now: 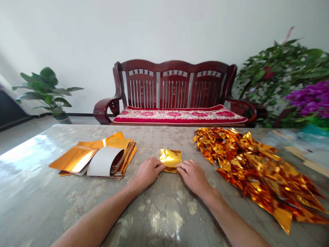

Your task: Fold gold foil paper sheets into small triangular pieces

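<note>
Your foil, a small gold piece, lies on the counter right in front of you, between your two hands. Your left hand is at its lower left corner, the fingers drawn close together and holding the edge there. Your right hand is at the lower right corner, its fingers also narrow and holding that edge. Both hands are low, backs upward, with your forearms reaching in from the bottom at either side. The foil's upper part is bright and creased, and a darker strip runs along the edge nearest you. To your left, well apart from the left hand, is a stack of larger orange-gold sheets, loosely fanned; one curls over so that its pale underside shows. To your right, near the right hand but not touching it, a big pile of shiny pointed foil pieces spreads toward the right edge. Past the counter stands a dark red wooden bench with a red, flower-patterned mat on its seat. A potted plant is at the far left, with taller greenery and purple flowers at the far right.
</note>
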Demonstrator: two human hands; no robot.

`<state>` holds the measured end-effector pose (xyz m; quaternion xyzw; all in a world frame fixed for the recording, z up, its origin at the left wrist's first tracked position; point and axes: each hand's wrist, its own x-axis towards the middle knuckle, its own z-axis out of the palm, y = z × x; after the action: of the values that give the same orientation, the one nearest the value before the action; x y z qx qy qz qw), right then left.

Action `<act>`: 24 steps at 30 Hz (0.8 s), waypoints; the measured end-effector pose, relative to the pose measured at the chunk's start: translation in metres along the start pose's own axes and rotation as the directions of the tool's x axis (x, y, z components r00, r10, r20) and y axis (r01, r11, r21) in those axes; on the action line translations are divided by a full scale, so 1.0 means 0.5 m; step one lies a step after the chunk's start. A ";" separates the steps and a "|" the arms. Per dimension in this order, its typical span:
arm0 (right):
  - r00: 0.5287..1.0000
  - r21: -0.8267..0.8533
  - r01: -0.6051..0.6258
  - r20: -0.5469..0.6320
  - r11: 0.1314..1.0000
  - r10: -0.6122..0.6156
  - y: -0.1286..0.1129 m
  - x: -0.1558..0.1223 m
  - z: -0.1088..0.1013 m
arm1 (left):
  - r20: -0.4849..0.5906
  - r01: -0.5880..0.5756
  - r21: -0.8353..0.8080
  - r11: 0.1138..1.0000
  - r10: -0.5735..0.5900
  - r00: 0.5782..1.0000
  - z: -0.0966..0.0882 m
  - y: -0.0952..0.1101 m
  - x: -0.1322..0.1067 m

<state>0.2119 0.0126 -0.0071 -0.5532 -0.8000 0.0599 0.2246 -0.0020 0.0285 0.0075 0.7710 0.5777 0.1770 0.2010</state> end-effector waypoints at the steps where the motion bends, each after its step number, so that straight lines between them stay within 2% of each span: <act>1: 1.000 0.012 -0.012 -0.005 1.000 0.013 0.001 0.001 0.001 | 0.004 0.008 -0.008 1.000 -0.008 1.000 -0.001 0.000 0.000; 6: 0.994 0.041 -0.105 -0.026 0.994 0.106 0.000 0.004 0.001 | 0.031 0.085 -0.038 0.996 -0.084 0.996 -0.002 -0.005 0.003; 11: 0.995 0.014 -0.096 -0.001 0.995 0.096 -0.003 0.006 -0.001 | 0.027 0.127 -0.002 0.992 -0.127 0.992 -0.001 -0.004 0.006; 17: 0.993 0.001 -0.117 0.011 0.993 0.117 -0.003 0.009 0.001 | -0.025 0.109 0.052 0.993 -0.107 0.994 -0.003 -0.004 0.009; 24: 0.993 -0.039 -0.117 0.005 0.992 0.117 -0.003 0.011 0.005 | -0.025 0.066 0.125 0.990 -0.063 0.998 0.000 -0.015 0.016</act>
<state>0.2078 0.0176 -0.0072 -0.6033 -0.7679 0.0594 0.2069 -0.0060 0.0382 0.0040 0.7613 0.6144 0.1418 0.1513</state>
